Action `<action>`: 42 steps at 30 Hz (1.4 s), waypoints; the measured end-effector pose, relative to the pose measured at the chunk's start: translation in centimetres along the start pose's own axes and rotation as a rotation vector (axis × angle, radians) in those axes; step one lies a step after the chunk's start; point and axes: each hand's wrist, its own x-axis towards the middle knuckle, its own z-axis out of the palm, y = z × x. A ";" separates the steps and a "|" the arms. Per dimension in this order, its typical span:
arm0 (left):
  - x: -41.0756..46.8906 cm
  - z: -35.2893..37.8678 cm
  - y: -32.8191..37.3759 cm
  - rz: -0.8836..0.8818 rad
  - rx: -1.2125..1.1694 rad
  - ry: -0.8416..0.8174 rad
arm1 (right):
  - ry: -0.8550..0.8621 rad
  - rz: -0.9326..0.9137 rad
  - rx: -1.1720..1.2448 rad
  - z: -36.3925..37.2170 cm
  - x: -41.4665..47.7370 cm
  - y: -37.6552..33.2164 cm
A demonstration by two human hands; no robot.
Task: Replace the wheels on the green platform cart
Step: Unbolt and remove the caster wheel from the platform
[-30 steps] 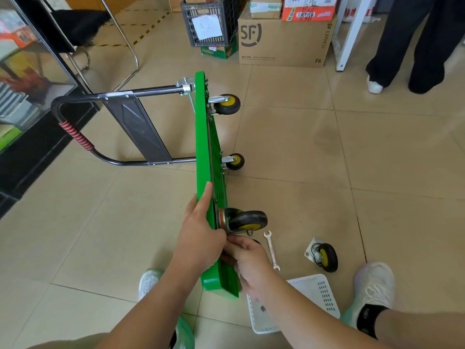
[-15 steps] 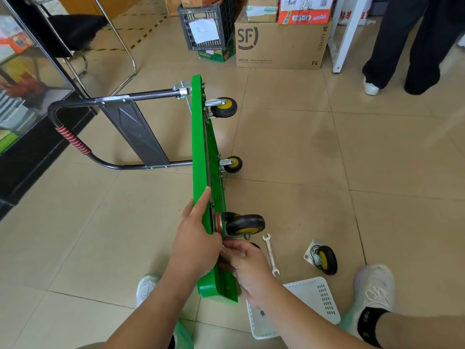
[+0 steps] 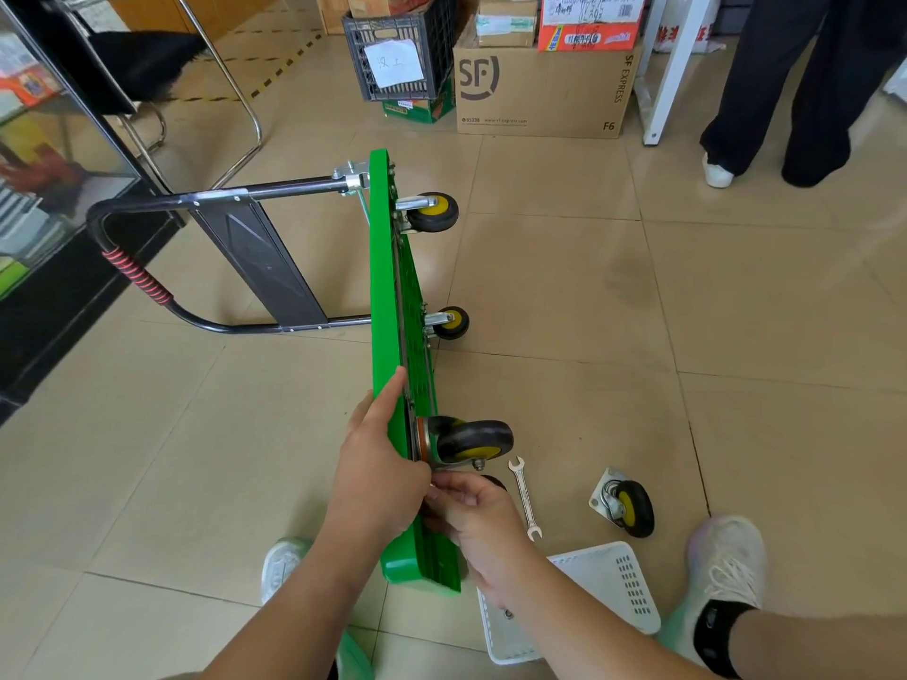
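Cart: the green cart lies tipped on its side on the floor, with the deck edge up, the handle out to the left and the wheels pointing right.
Left hand: the left hand grips the near end of the deck edge. The forefinger lies straight along it and the rest is wrapped over to steady the cart.
Right hand: the right hand has its fingertips bunched, pinching at the mounting plate of the near caster. Any nut or bolt between them is hidden from me.
Far wheels: two small yellow-hubbed wheels sit on the far end of the deck.
Loose parts: a spanner lies on the floor just right of the hands. A loose caster lies further right, apart from the cart.
Basket: a white basket sits by the person's right foot, with one small fastener showing inside.
Bystander: another person's dark trouser legs stand at the far right, well apart.
Step in hand: I'd judge the near caster is being fixed on, a fastener started by finger at its plate.
Progress: partway, I reckon, with one caster off on the floor and the far pair not yet touched.
Next move: it likely calls for the spanner, with the left hand bracing the deck so it doesn't tip while the nut is tightened.
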 end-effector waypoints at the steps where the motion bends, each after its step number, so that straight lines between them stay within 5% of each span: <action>1: 0.0 0.0 0.0 -0.001 0.000 -0.002 | 0.000 -0.002 0.003 0.0 0.0 0.0; 15: -0.3 -0.1 0.5 0.021 0.015 -0.003 | -0.005 -0.034 -0.079 -2.9 -1.2 -0.3; 28: -0.3 0.0 0.3 0.001 0.001 -0.010 | 0.279 0.181 -0.749 -16.9 -1.7 5.3; 35: 0.1 0.1 -0.6 0.003 0.004 -0.014 | 0.243 0.201 -1.221 -18.9 0.6 8.0; 42: 0.6 0.3 -1.3 0.017 0.011 -0.009 | 0.263 0.264 -1.330 -20.0 2.6 8.3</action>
